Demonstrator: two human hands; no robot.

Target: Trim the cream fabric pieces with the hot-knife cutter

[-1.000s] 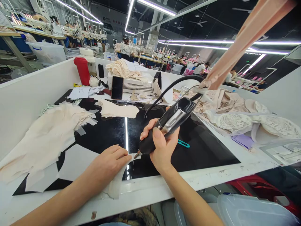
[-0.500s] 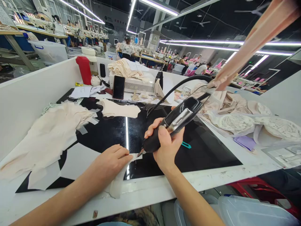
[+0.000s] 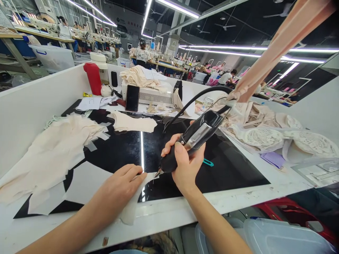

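Note:
In my right hand [image 3: 186,165] is a black corded handheld power tool [image 3: 196,135] with a silver lever and a pointed metal tip. Fingers and thumb wrap round its body, and the tip meets the end of a pale fabric piece [image 3: 131,211]. My left hand [image 3: 125,183] grips that fabric close to the tip, thumb and fingers together at its edge. The fabric hangs back under my left hand over the front of the black glossy board [image 3: 164,190]. A twisted pink fabric strip [image 3: 265,67] runs up from the tool's rear end.
Cream fabric pieces [image 3: 53,148] are heaped at left, with a smaller stack [image 3: 132,121] behind. Lacy bras [image 3: 265,137] pile up at right. A teal tool [image 3: 208,162] lies beyond my right hand. A phone [image 3: 132,98] and a red container [image 3: 92,78] stand at the back.
The whole view has shifted slightly left. My hands, the power tool and the fabric hold nearly the same positions relative to each other.

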